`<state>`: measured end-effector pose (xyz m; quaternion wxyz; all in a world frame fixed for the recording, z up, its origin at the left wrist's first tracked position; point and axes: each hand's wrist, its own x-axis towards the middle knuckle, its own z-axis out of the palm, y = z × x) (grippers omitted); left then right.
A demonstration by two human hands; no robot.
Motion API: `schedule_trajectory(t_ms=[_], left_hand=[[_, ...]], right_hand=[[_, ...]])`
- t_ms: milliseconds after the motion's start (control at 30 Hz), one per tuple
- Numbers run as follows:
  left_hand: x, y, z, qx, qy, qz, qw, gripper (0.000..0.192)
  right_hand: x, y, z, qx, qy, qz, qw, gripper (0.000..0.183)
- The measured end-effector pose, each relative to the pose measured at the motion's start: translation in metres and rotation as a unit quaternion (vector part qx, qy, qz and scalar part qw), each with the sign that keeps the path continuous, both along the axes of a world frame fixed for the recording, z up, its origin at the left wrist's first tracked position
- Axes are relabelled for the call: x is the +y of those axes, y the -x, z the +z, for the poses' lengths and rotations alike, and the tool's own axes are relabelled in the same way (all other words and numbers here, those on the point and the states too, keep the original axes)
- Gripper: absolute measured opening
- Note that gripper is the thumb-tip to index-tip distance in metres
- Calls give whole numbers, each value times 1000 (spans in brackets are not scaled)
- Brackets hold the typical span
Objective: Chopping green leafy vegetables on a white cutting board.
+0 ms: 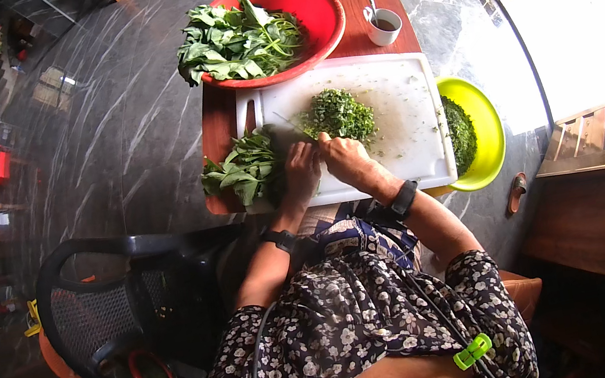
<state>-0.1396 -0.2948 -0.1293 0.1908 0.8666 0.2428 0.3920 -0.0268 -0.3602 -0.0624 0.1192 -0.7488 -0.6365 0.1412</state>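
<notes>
On the white plastic cutting board (405,107), my left hand (301,170) presses on a bunch of leafy greens (247,165) whose leaves spread to the left past the board. My right hand (346,157) is closed around the handle of a knife (292,123), right beside the left hand. The blade points away and to the left, and is thin and hard to make out. Against it and to its right lies a heap of finely chopped greens (341,114). Small green bits are scattered over the board's right half.
The board rests on a red-brown wooden table (212,126). Beyond it stands a red basin (318,5) of whole leafy greens (240,41). A white cup (386,33) with a spoon is at back right. A yellow-green basin (488,130) with chopped greens sits right. A black chair (88,300) stands left.
</notes>
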Motion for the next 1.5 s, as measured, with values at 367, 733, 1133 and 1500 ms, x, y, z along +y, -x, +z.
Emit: schedule_trajectory(t_ms=[367,733,1133,1500], left_hand=[[-2,-1,0,-22,18,13,1000,9],[1,0,2,2,-5,3,1000,6],[1,3,8,8,-34,-34,999,10],[0,7,3,29,-66,-13,997,12]], right_hand=[[-58,-11,25,35,-22,-45,998,10],[-66,-10,15,26,-8,-15,1000,11],[-4,-5,-5,39,-2,-7,999,12],[-15,-20,5,94,6,-23,995,13]])
